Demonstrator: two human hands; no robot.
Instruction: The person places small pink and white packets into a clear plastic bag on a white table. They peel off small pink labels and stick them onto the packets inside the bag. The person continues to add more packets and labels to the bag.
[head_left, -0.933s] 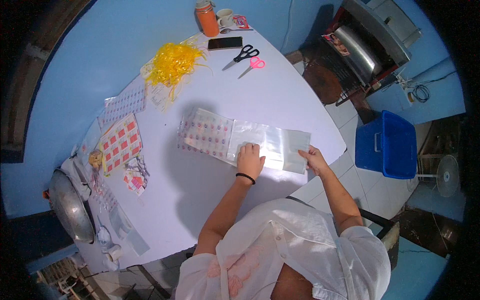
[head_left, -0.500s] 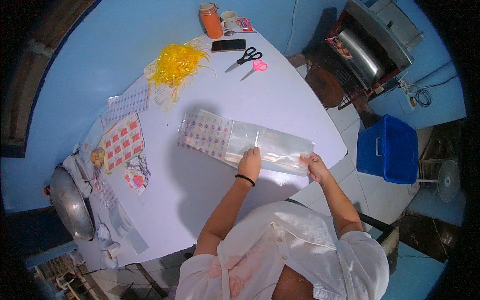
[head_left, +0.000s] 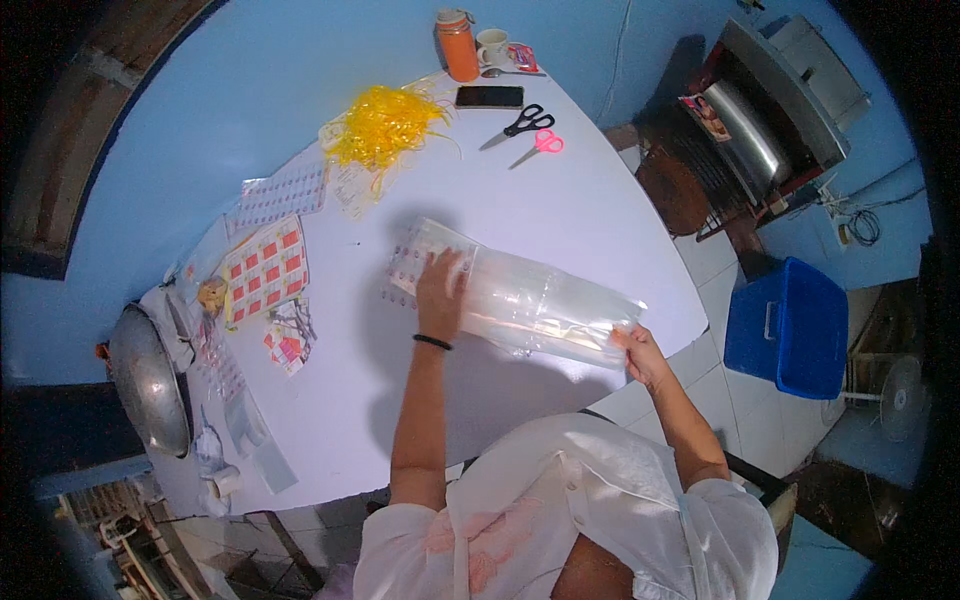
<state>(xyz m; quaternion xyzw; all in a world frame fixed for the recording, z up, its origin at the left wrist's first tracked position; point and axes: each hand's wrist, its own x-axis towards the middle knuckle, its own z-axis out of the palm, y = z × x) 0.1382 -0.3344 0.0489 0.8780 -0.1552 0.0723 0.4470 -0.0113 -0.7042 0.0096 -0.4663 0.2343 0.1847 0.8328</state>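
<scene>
Plastic has its printed end partly hidden by left hand

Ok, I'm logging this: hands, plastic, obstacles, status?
Right hand grips clear plastic at right end. Left hand over patterned left end, grip unclear. Black scissors, pink scissors apart from the plastic.

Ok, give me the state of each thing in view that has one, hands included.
Clear plastic: spread out, wrinkled
Left hand: at the plastic's left end, fingers parted
Right hand: gripping the plastic's right end
Black scissors: closed
Pink scissors: closed
Phone: screen dark
Yellow ribbon: loose heap
Orange bottle: upright, capped
Mug: upright
Blue bin: open-topped
Fan: cannot tell if running
</scene>
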